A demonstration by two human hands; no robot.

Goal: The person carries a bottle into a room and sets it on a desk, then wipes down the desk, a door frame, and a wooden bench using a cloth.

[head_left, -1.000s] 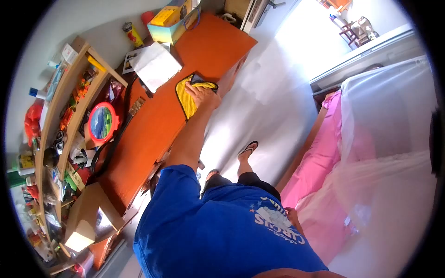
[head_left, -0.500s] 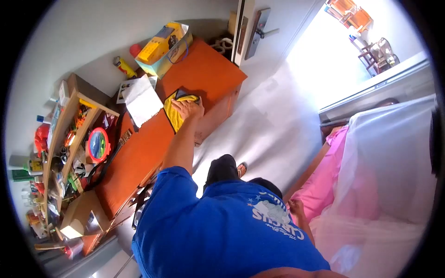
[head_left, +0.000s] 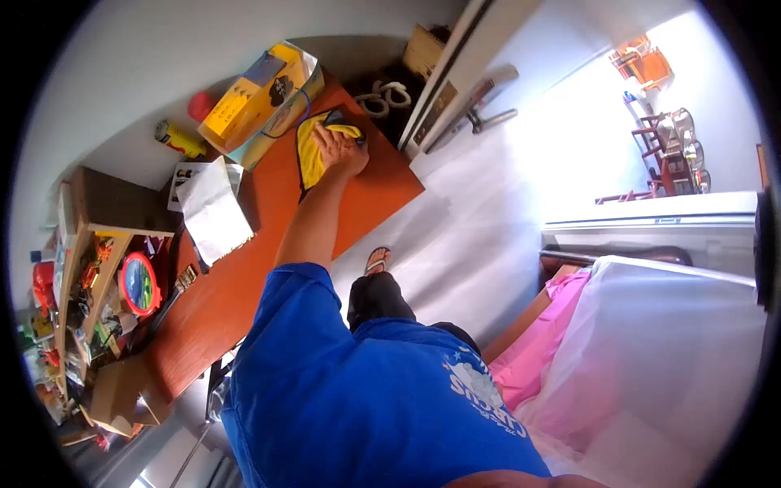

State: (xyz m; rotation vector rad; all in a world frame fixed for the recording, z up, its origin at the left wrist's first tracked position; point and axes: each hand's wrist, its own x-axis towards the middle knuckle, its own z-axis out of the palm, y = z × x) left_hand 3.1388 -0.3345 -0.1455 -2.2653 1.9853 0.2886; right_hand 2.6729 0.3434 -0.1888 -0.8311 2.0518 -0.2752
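My left hand (head_left: 340,151) lies on a yellow cloth with dark edging (head_left: 310,154), its fingers spread over the fabric. Part of the cloth is folded over near the thumb side, showing a grey face. Cloth and hand rest on the orange-brown desktop (head_left: 272,244), near its far end, beside a box-like bag (head_left: 305,69) with a yellow box (head_left: 244,106) in it. My right hand is out of sight, hidden beyond the blue shirt.
White paper (head_left: 213,211) and a yellow can (head_left: 179,140) are left of the cloth. A cluttered shelf (head_left: 102,285), a round red-rimmed item (head_left: 141,284) and a cardboard box (head_left: 122,394) stand further left. A door handle (head_left: 492,120) and a netted pink bed (head_left: 541,350) are on the right.
My left hand and the cloth have moved along the desktop toward its far end, close to the bag. The view has shifted toward the door. My right hand has gone out of view.
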